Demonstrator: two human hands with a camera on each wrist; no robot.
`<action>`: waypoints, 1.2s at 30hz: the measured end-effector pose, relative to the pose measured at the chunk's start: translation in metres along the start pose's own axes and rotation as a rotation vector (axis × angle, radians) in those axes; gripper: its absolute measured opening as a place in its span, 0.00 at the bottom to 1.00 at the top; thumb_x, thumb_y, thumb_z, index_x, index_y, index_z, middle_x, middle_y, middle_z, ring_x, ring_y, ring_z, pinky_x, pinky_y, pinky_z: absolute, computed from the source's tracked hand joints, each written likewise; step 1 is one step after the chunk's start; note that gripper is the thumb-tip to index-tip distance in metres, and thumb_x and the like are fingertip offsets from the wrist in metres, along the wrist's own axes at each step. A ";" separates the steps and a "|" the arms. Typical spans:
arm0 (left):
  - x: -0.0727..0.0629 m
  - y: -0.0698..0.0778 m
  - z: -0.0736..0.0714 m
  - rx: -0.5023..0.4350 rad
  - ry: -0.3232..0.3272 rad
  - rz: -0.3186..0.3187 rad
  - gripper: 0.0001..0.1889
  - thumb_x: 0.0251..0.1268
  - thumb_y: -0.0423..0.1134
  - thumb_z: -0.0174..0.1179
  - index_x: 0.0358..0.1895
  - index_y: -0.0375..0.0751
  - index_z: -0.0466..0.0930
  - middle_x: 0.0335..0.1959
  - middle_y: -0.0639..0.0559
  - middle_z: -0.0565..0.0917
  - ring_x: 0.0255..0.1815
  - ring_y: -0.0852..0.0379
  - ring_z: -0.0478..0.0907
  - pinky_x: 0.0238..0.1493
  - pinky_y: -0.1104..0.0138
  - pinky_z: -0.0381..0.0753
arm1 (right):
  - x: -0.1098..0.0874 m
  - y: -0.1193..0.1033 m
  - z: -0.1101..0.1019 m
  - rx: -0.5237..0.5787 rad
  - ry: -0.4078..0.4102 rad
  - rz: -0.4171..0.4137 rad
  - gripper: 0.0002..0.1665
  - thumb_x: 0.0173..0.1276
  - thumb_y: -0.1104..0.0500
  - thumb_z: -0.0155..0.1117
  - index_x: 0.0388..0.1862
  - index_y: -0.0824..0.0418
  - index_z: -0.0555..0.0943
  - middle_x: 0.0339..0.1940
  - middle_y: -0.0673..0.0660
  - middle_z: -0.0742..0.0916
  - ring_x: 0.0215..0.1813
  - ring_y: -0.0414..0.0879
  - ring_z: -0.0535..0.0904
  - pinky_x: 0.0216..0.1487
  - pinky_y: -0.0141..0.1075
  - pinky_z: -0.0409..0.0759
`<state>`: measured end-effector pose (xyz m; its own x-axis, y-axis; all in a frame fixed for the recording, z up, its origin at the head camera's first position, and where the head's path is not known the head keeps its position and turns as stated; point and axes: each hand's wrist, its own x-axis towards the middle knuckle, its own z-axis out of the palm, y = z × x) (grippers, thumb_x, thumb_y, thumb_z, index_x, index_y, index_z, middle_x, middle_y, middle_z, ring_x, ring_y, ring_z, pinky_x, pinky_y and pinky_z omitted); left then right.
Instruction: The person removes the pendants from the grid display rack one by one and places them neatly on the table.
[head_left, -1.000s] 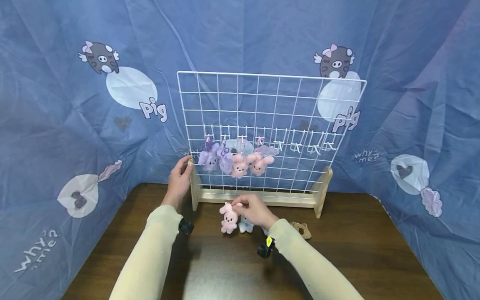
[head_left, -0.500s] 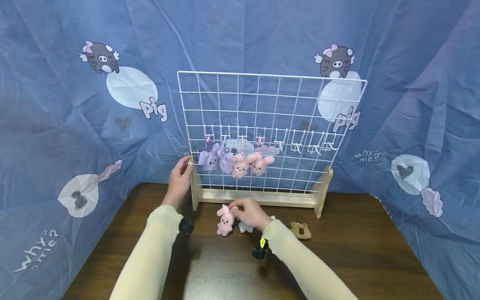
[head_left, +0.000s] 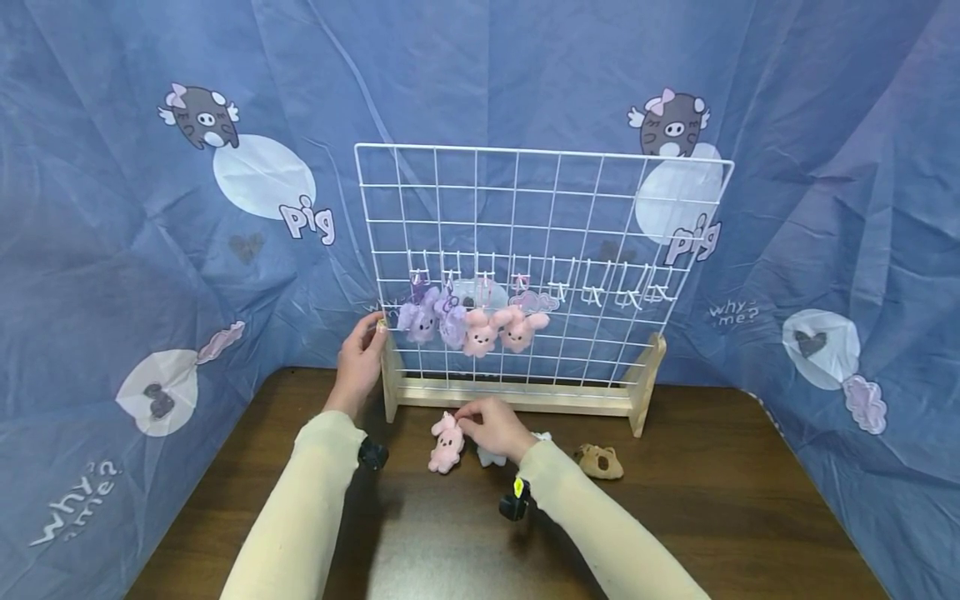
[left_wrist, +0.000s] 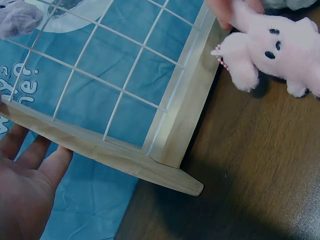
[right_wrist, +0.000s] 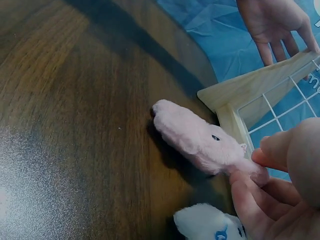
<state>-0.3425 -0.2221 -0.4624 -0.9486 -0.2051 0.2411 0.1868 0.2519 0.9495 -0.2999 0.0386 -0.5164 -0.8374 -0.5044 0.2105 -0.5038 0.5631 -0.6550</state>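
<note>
My right hand [head_left: 495, 427] pinches the ear of a small pink plush bunny keychain [head_left: 447, 444] between thumb and fingers. In the right wrist view the bunny [right_wrist: 195, 135] lies along the dark wooden table, its beaded chain [left_wrist: 220, 56] showing in the left wrist view. Under my right palm, partly hidden, is a white plush toy [head_left: 491, 457] with a blue detail. My left hand [head_left: 360, 367] holds the left wooden leg [left_wrist: 115, 160] of the wire grid rack, its fingers passing behind the wood.
On the rack's hooks hang two purple plush toys [head_left: 423, 321] and two pink plush bunnies [head_left: 480, 333]. Several bare white hooks [head_left: 592, 293] sit to their right. A brown plush toy [head_left: 600, 462] lies on the table near the rack's right leg [head_left: 647, 383]. Blue cloth surrounds the table.
My right hand has moved a little left and down, taking the pink bunny with it. More of the brown plush toy shows. My left hand has stayed on the rack's leg.
</note>
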 end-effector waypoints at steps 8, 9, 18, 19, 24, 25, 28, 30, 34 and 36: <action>-0.001 0.002 0.002 -0.006 0.003 -0.006 0.20 0.86 0.45 0.51 0.74 0.48 0.73 0.68 0.37 0.80 0.70 0.44 0.75 0.70 0.48 0.71 | -0.001 -0.001 0.000 -0.004 -0.003 0.033 0.11 0.75 0.63 0.65 0.49 0.65 0.90 0.50 0.60 0.92 0.59 0.56 0.85 0.64 0.51 0.79; -0.001 0.002 0.002 -0.006 0.004 -0.007 0.20 0.86 0.45 0.51 0.74 0.48 0.74 0.68 0.37 0.80 0.70 0.44 0.75 0.70 0.48 0.71 | -0.002 -0.001 -0.001 -0.003 -0.003 0.041 0.11 0.75 0.63 0.65 0.50 0.65 0.90 0.51 0.60 0.91 0.59 0.57 0.85 0.64 0.51 0.79; -0.002 0.001 0.002 -0.006 0.002 -0.011 0.20 0.86 0.45 0.51 0.74 0.48 0.73 0.70 0.37 0.79 0.71 0.44 0.74 0.71 0.47 0.71 | -0.006 0.003 -0.010 0.087 0.004 0.123 0.15 0.75 0.61 0.66 0.56 0.66 0.86 0.53 0.63 0.90 0.54 0.54 0.85 0.59 0.48 0.81; -0.002 0.001 0.002 -0.008 0.004 -0.010 0.20 0.86 0.45 0.51 0.74 0.48 0.73 0.69 0.37 0.79 0.71 0.44 0.74 0.71 0.47 0.71 | -0.006 0.004 -0.012 0.107 0.003 0.130 0.16 0.75 0.61 0.66 0.57 0.67 0.86 0.53 0.64 0.89 0.54 0.54 0.85 0.59 0.48 0.81; -0.002 0.001 0.001 -0.006 0.002 -0.009 0.20 0.86 0.44 0.51 0.74 0.47 0.73 0.69 0.36 0.79 0.71 0.43 0.74 0.71 0.47 0.70 | -0.009 0.012 -0.024 0.173 0.014 0.122 0.15 0.75 0.63 0.66 0.56 0.70 0.85 0.53 0.65 0.89 0.56 0.55 0.84 0.61 0.50 0.81; -0.002 0.001 0.000 -0.006 0.002 -0.009 0.20 0.86 0.44 0.51 0.74 0.47 0.73 0.69 0.36 0.79 0.71 0.43 0.74 0.71 0.47 0.70 | -0.010 0.013 -0.027 0.180 0.020 0.124 0.15 0.75 0.63 0.66 0.56 0.70 0.85 0.53 0.64 0.89 0.56 0.56 0.84 0.61 0.50 0.81; -0.001 0.002 0.000 -0.007 -0.001 -0.009 0.20 0.86 0.45 0.51 0.74 0.47 0.73 0.70 0.36 0.78 0.72 0.43 0.73 0.72 0.46 0.70 | -0.012 0.014 -0.038 0.183 0.055 0.134 0.14 0.75 0.64 0.66 0.55 0.68 0.85 0.53 0.62 0.89 0.57 0.56 0.85 0.60 0.50 0.82; -0.001 0.002 0.000 -0.010 0.003 -0.007 0.20 0.86 0.45 0.51 0.73 0.48 0.73 0.69 0.36 0.79 0.71 0.43 0.74 0.72 0.46 0.70 | -0.013 0.013 -0.046 0.180 0.083 0.150 0.13 0.76 0.63 0.66 0.55 0.66 0.85 0.53 0.62 0.89 0.56 0.55 0.85 0.60 0.49 0.82; 0.000 0.001 0.000 -0.011 0.005 -0.004 0.20 0.86 0.44 0.52 0.73 0.47 0.74 0.69 0.36 0.79 0.71 0.43 0.74 0.72 0.46 0.70 | -0.014 0.007 -0.063 0.176 0.144 0.163 0.13 0.75 0.62 0.68 0.55 0.64 0.85 0.53 0.61 0.90 0.54 0.54 0.86 0.59 0.48 0.82; 0.000 0.001 -0.001 -0.011 0.005 -0.006 0.20 0.86 0.45 0.52 0.73 0.47 0.74 0.69 0.36 0.79 0.71 0.43 0.74 0.71 0.46 0.70 | -0.015 0.004 -0.071 0.188 0.163 0.166 0.14 0.75 0.61 0.69 0.56 0.64 0.84 0.54 0.60 0.90 0.54 0.53 0.86 0.59 0.48 0.82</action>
<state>-0.3420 -0.2223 -0.4615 -0.9485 -0.2109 0.2364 0.1841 0.2404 0.9531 -0.3045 0.0948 -0.4700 -0.9356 -0.2953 0.1934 -0.3221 0.4900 -0.8100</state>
